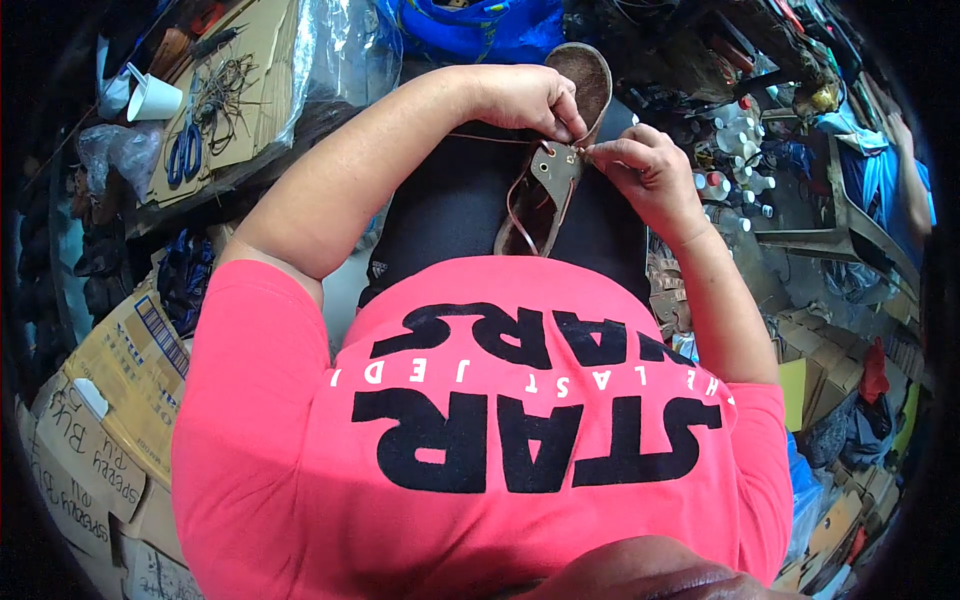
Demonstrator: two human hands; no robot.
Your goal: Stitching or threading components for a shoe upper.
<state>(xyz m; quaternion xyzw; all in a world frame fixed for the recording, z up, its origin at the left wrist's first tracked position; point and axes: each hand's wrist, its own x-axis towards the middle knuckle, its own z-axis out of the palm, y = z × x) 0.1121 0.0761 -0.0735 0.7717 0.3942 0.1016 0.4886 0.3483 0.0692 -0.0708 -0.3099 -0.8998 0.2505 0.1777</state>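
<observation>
Cluttered cardboard (240, 70) carries scissors (183, 155) beside a tipped white cup (152, 98). On the lap, left hand (525, 98) pinches the shoe (560, 150); right hand (645, 170) pinches its lace (490, 138).

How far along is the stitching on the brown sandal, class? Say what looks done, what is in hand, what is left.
Done: thread is already attached at the brown strap. In hand: left hand steadies the sandal; right hand pinches at the strap's edge. Left: how much stitching remains is too small to tell.
</observation>
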